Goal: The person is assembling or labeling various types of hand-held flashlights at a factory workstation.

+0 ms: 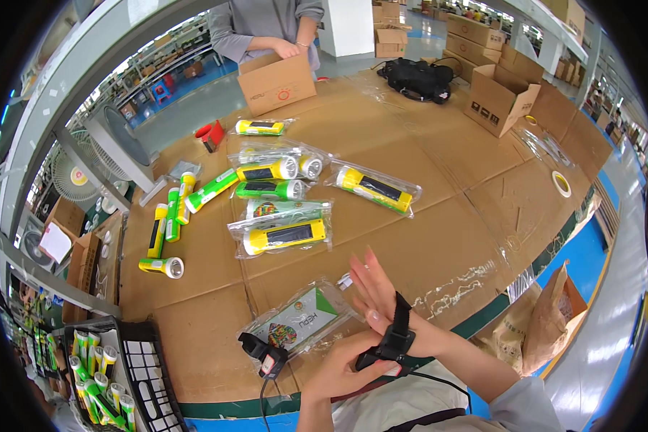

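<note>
My right hand (383, 297) is held up over the near edge of the table, fingers stretched out, holding nothing. A black strap runs round its wrist, carrying a small black device (392, 345) with a cable. My left hand (342, 367) grips that device from below, its thumb and fingers closed at the casing. Another small black strapped device (266, 356) lies by my left hand, its cable hanging over the table edge. Just beyond it is a clear plastic bag with a white-and-green printed card (302, 320).
Yellow-and-green flashlights, some bagged like this one (284, 236), lie across the cardboard-covered table (439, 245). A black crate (147, 374) of flashlights stands at lower left. Opposite, a person handles a carton (277, 83). An open box (500, 101), tape roll (561, 184) and black bag (417, 79) sit farther right.
</note>
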A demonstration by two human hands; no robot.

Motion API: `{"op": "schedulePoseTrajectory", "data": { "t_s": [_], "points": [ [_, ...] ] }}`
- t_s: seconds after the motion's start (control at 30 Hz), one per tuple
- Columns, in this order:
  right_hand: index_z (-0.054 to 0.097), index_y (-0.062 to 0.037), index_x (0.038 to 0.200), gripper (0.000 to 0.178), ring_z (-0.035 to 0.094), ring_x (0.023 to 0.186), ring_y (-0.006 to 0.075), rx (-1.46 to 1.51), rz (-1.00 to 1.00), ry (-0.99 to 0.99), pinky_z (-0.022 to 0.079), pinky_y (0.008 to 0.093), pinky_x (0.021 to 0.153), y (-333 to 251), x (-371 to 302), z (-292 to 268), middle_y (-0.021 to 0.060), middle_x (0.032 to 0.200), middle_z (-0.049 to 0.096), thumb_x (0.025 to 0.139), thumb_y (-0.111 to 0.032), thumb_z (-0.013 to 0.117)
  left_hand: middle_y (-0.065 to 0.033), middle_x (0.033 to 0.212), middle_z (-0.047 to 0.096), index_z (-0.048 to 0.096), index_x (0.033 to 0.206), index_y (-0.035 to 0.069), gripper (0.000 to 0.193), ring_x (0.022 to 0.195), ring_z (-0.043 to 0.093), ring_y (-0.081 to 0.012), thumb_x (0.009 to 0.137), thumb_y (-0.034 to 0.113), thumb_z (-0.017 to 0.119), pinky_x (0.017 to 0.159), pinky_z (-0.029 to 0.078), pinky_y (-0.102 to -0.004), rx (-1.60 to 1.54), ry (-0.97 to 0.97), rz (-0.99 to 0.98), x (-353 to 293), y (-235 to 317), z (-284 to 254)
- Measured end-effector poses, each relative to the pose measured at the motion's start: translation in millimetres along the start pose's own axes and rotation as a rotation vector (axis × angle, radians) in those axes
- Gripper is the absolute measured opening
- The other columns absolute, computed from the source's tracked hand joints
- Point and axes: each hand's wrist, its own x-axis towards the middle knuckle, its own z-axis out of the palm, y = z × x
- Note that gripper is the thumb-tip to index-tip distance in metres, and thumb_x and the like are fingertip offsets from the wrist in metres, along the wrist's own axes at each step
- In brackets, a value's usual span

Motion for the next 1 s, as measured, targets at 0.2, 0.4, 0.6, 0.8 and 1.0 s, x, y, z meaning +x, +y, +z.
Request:
{"op": "schedulePoseTrajectory", "data": {
  "t_s": [0.2, 0.4, 0.6, 0.8, 1.0],
  "points": [
    [-0.008, -0.0074, 0.145, 0.077, 0.002, 0.14, 0.0306, -0.077, -0.048, 0.252, 0.008, 0.0413, 0.112, -2, 29, 3, 0.0191, 0.151, -0.002, 0.094, -0.025, 0.047, -0.0093, 0.085, 0.063, 0.061, 0.096, -0.001, 0.025, 0.077, 0.057, -0.0167, 0.076, 0.01, 0.072, 0.069, 0.045, -0.0285, 0.114, 0.068, 0.087, 8, 9, 2],
    [0.007, -0.0025, 0.144, 0.071, 0.007, 0.14, 0.0274, -0.27, -0.287, 0.27, 0.009, 0.0385, 0.112, 11, 48, 12, 0.0182, 0.15, 0.01, 0.093, -0.026, 0.049, -0.0085, 0.083, 0.061, 0.061, 0.096, -0.002, 0.025, 0.073, 0.055, -0.016, 0.075, 0.006, 0.071, 0.066, 0.044, -0.0276, 0.12, 0.137, 0.156, 0, 11, 0],
    [0.03, -0.0038, 0.137, 0.048, 0.02, 0.137, 0.0279, -1.314, -0.392, 0.359, 0.018, 0.038, 0.11, -25, 61, 25, 0.0158, 0.144, 0.029, 0.094, -0.019, 0.047, -0.01, 0.087, 0.064, 0.063, 0.096, 0.003, 0.025, 0.071, 0.061, -0.0226, 0.076, 0.014, 0.072, 0.064, 0.047, -0.0295, 0.357, -0.052, 0.118, 0, 24, 34],
    [0.049, -0.0043, 0.115, 0.027, 0.05, 0.111, 0.0189, 0.278, 0.1, 0.181, 0.039, 0.0326, 0.094, -22, 55, 18, 0.0096, 0.118, 0.054, 0.096, -0.022, 0.042, -0.0114, 0.095, 0.063, 0.059, 0.104, 0.003, 0.028, 0.073, 0.061, -0.029, 0.081, 0.018, 0.065, 0.064, 0.049, -0.0345, 0.13, -0.167, 0.187, 4, 19, 38],
    [0.053, -0.0051, 0.097, 0.018, 0.058, 0.088, 0.0174, 0.131, -0.068, 0.218, 0.046, 0.031, 0.078, -29, 51, 24, 0.0065, 0.097, 0.061, 0.093, -0.022, 0.049, -0.0108, 0.092, 0.061, 0.058, 0.104, 0.002, 0.029, 0.072, 0.06, -0.028, 0.082, 0.02, 0.064, 0.059, 0.048, -0.0353, 0.41, -0.13, 0.183, -11, 22, 60]
  ]
}}
